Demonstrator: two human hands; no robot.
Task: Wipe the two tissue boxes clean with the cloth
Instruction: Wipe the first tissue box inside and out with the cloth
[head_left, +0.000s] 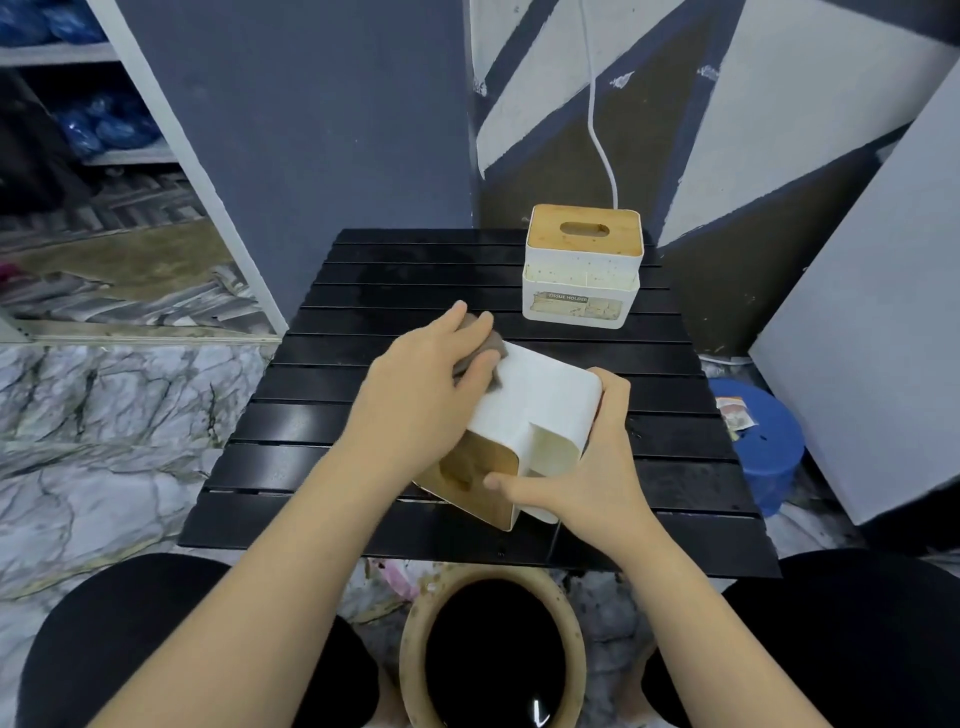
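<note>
White tissue box (540, 410) tipped mid-table, hands gripping, cloth (480, 345) at far edge

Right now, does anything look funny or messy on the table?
Yes. The near tissue box lies tipped over, held in both hands for wiping. The far tissue box stands upright but looks speckled with dirt, its label scuffed.
</note>
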